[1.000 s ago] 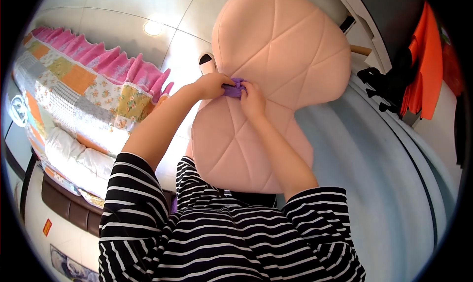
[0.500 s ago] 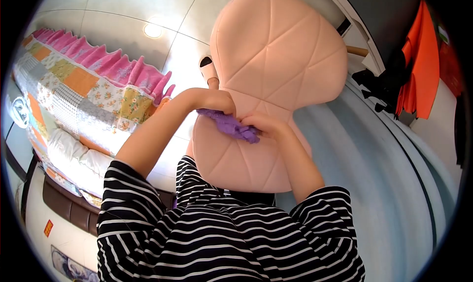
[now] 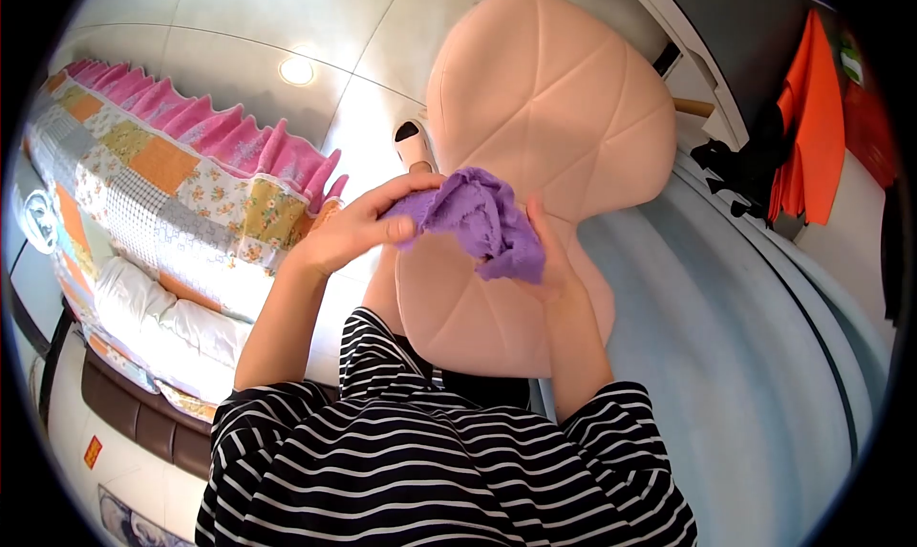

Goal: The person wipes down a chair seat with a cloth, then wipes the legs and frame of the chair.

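Note:
A crumpled purple cloth (image 3: 478,213) hangs between my hands above the pink quilted chair (image 3: 554,88). My left hand (image 3: 368,224) grips its left end, with the thumb below and the fingers partly behind the fabric. At the cloth's right end is my right hand (image 3: 552,260), its palm and fingers against the fabric and partly hidden by it. The chair's backrest lies beyond the cloth, and its other padded part is beneath it.
On the left is a bed with a patchwork cover (image 3: 162,170) and pink ruffle. A slippered foot (image 3: 411,144) stands on the tiled floor. Blue fabric (image 3: 707,337) spreads at right, below black and orange cloths (image 3: 812,117).
The purple cloth was bunched small, then stretched out low over the chair. It is now raised and spread more loosely, with my hands farther apart.

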